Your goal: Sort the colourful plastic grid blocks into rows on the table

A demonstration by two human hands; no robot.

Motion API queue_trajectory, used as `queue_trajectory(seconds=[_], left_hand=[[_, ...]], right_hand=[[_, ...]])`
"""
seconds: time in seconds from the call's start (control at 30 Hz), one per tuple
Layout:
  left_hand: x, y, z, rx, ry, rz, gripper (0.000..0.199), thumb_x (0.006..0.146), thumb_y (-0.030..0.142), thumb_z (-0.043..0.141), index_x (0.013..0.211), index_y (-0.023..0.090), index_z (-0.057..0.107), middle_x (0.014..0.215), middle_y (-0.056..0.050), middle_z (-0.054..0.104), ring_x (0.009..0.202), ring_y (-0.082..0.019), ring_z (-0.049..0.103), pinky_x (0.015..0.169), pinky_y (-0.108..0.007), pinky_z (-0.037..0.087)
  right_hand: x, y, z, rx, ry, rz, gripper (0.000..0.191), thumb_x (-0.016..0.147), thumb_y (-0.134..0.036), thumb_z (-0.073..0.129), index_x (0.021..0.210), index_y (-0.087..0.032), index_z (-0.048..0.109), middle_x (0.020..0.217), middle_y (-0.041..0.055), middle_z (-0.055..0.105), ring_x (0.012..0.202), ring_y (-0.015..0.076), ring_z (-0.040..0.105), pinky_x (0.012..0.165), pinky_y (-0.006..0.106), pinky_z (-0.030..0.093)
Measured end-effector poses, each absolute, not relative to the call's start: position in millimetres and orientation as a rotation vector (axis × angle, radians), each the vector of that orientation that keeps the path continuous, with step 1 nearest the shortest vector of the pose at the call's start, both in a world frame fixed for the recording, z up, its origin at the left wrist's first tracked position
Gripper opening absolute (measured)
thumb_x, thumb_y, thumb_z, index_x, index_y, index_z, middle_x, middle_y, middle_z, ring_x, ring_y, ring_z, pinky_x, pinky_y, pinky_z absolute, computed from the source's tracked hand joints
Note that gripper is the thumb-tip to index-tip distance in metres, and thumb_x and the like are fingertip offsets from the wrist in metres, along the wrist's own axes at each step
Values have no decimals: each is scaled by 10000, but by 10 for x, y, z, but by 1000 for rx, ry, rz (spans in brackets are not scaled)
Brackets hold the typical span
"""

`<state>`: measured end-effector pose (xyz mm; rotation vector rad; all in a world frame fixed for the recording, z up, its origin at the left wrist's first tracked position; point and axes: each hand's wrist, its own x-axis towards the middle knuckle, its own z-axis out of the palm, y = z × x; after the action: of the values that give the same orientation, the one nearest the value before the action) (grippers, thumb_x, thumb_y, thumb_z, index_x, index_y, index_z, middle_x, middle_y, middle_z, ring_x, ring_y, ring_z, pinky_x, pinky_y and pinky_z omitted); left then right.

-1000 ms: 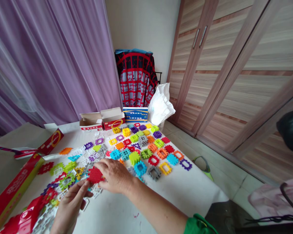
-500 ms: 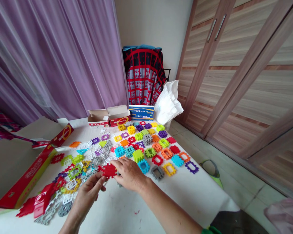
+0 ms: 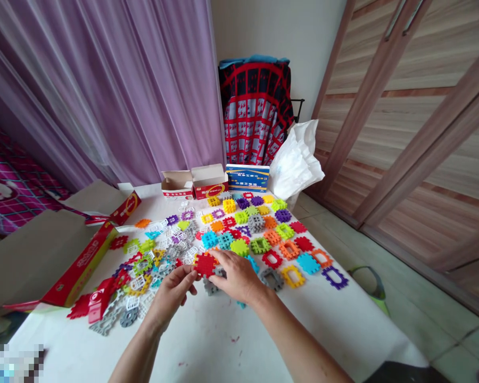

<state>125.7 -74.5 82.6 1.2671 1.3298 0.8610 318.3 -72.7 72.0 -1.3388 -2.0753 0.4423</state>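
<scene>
A red square interlocking block (image 3: 205, 265) with notched edges is held between my two hands above the near part of the table. My left hand (image 3: 176, 287) pinches its left edge between thumb and fingers. On its right side, my right hand (image 3: 235, 274) grips it with thumb and fingertips, covering that edge. Close below, a grey block (image 3: 211, 287) shows partly behind my right hand. Yellow shows at the red block's upper edge; whether it is joined on I cannot tell. Beyond my hands lies a lime green block (image 3: 239, 247).
Rows of coloured blocks, including a purple frame (image 3: 335, 277), cover the table's right side. Loose mixed pieces heap at left near a red piece (image 3: 100, 300). Open boxes (image 3: 80, 266), a blue box (image 3: 247, 178) and a white bag (image 3: 295, 159) stand around the edges.
The camera view has shifted, so the table appears further left in its turn and the hands sit slightly right. Both hands still hold the red block.
</scene>
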Motion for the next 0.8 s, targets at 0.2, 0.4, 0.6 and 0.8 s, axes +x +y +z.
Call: queue_trajectory(seconds=[0.2, 0.4, 0.6, 0.8], left_hand=[[1252, -719, 796, 1282, 1288, 841, 484, 667, 644, 682, 779, 176, 629, 787, -31, 643, 548, -97, 523, 421, -196, 310], [1229, -753, 785, 1239, 1305, 879, 544, 649, 689, 685, 870, 194, 633, 650, 10, 592, 542, -120, 516, 426, -211, 344], [1164, -757, 779, 1247, 1355, 925, 585, 618, 729, 679, 830, 185, 639, 576, 9, 596, 465, -101, 455, 423, -216, 342], [696, -550, 741, 1333, 1829, 981, 630, 550, 709, 669, 927, 206, 710, 549, -9, 643, 487, -194, 593, 429, -269, 381]], right_hand=[[3218, -739, 730, -1322, -2064, 407, 505, 791, -293, 711, 1272, -208, 582, 1245, 109, 660, 1156, 247, 605, 973, 383, 487], [3143, -754, 678, -1334, -2026, 336, 478, 776, -358, 730, 1211, -209, 602, 1128, 94, 701, 1041, 243, 643, 907, 366, 506], [3176, -770, 739, -1292, -2016, 326, 537, 777, -422, 741, 1248, -216, 585, 1120, 88, 707, 1034, 235, 650, 888, 344, 516], [3659, -761, 742, -1284, -1806, 140, 299, 909, -260, 532, 1184, -215, 640, 1044, 82, 734, 912, 192, 688, 855, 333, 552]])
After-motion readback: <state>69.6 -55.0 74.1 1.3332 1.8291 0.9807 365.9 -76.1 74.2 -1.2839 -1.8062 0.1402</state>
